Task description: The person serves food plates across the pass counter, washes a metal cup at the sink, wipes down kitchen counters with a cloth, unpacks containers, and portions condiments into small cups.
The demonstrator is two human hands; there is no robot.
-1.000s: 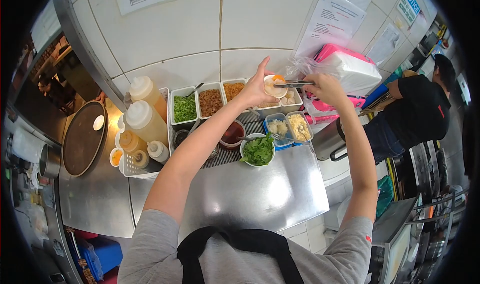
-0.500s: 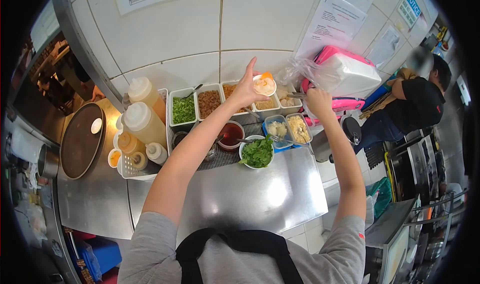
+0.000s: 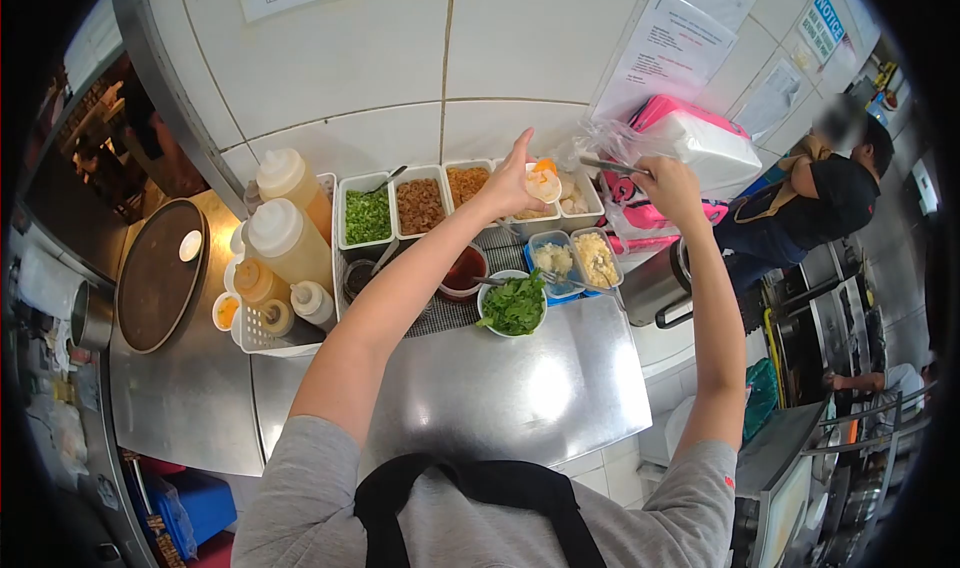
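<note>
Over the row of topping tubs, my left hand (image 3: 508, 184) grips a small white bowl (image 3: 541, 198) holding orange and pale pieces. My right hand (image 3: 670, 188) is closed around metal tongs (image 3: 612, 165), whose tips point left above a tub of pale pieces (image 3: 574, 200). Left of these stand tubs of chopped green onion (image 3: 367, 218), brown minced topping (image 3: 419, 206) and an orange-brown topping (image 3: 466, 182). In front sit a bowl of green leaves (image 3: 514, 306), a container of dark red sauce (image 3: 466, 270) and a small tub of chopped yellowish bits (image 3: 596, 260).
Squeeze bottles (image 3: 290, 238) crowd a white basket (image 3: 262, 343) at left, beside a round brown tray (image 3: 160, 288). A pink and white plastic-wrapped pack (image 3: 700, 153) leans on the wall at right. A person in black (image 3: 845, 193) stands farther right, and another person's forearm (image 3: 858, 381) shows below.
My right hand has lifted the tongs up and to the right, away from the tub of pale pieces. The small bowl in my left hand has shifted slightly right and down.
</note>
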